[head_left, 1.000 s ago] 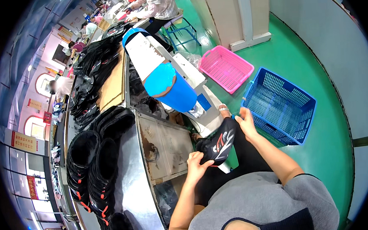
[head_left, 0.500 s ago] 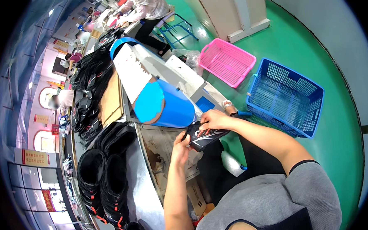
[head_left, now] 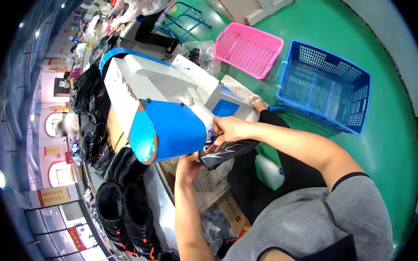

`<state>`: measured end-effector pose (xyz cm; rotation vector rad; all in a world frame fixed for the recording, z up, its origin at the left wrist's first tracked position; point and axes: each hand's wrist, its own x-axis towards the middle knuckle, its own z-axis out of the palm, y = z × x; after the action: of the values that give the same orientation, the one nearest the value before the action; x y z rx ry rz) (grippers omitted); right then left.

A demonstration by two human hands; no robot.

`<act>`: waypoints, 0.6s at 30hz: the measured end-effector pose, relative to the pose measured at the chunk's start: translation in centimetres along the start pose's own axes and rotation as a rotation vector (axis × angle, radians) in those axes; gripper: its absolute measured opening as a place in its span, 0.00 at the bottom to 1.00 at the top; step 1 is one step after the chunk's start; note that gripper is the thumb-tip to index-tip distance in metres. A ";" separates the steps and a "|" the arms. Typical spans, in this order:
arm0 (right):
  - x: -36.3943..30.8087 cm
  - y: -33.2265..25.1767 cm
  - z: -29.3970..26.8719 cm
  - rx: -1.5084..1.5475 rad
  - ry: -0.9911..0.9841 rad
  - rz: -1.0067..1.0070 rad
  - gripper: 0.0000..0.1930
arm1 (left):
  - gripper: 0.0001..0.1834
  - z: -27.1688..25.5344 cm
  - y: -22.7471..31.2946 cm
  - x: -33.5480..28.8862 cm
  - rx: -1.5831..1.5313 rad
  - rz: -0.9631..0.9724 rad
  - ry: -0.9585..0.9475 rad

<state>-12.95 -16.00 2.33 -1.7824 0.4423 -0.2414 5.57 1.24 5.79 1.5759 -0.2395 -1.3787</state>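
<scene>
Between my hands is a black shoe upper [head_left: 226, 151] with white lines and red marks. Its far end lies under the head of a blue and white machine [head_left: 173, 127]. My left hand [head_left: 189, 166] grips the upper's left edge, partly tucked below the machine's blue cover. From the right, my right hand [head_left: 228, 128] pinches the upper's top edge close to the machine; the fingertips are partly hidden. Stacks of nested black shoe uppers [head_left: 136, 205] with red loops stand on the metal table [head_left: 159, 211] to the left.
A pink basket [head_left: 270, 44] and a blue crate [head_left: 331, 126] rest on the green floor to the right. Many black pieces [head_left: 94, 98] are heaped along the bench beyond the machine. Another person [head_left: 143, 6] sits farther up the line. Plastic bags [head_left: 209, 57] lie near the pink basket.
Both hands have carried the shoe upper left and up against the machine head. My view has shifted, so the machine appears larger and nearer.
</scene>
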 end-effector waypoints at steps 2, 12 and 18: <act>0.7 0.3 0.3 0.117 0.074 0.014 0.21 | 0.21 -1.5 1.2 1.8 0.029 -0.030 -0.133; -3.4 4.0 2.0 0.757 0.180 0.065 0.16 | 0.17 0.9 2.4 3.9 0.347 0.131 0.028; -2.4 2.3 0.8 0.599 0.130 0.163 0.17 | 0.19 4.9 1.5 0.0 0.224 0.083 0.162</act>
<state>-15.18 -14.73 0.04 -1.1431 0.5392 -0.3362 2.13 -2.12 7.57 1.8319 -0.3664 -1.1846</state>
